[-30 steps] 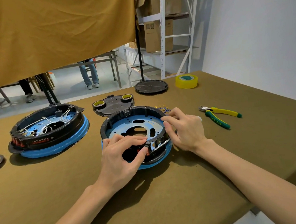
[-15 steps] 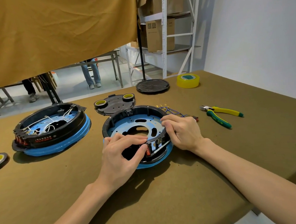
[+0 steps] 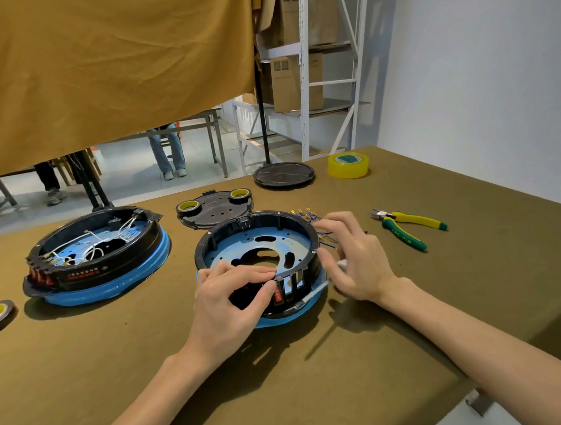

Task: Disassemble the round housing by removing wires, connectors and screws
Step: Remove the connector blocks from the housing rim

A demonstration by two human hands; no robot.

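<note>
The round housing (image 3: 258, 242), a black ring on a blue base with a bare blue plate inside, sits at the middle of the table. My left hand (image 3: 231, 299) lies over its near rim. Thumb and forefinger pinch a small red switch (image 3: 278, 293) set in the rim's slotted panel. My right hand (image 3: 356, 257) is at the housing's right side with its fingers spread, the thumb against the black rim. A thin white rod (image 3: 309, 297) runs from under that thumb down past the blue base. Loose blue wires (image 3: 308, 214) with gold terminals lie behind the right hand.
A second housing (image 3: 96, 254), full of white wires, stands at the left. A black lid (image 3: 214, 209) carrying two tape rolls lies behind. Green-yellow cutters (image 3: 406, 228) lie at the right, a yellow tape roll (image 3: 348, 165) and a round black base (image 3: 283, 174) at the back.
My right hand has come off the housing's near-right rim and moved right, its fingers now spread. My left hand still pinches at the near rim.
</note>
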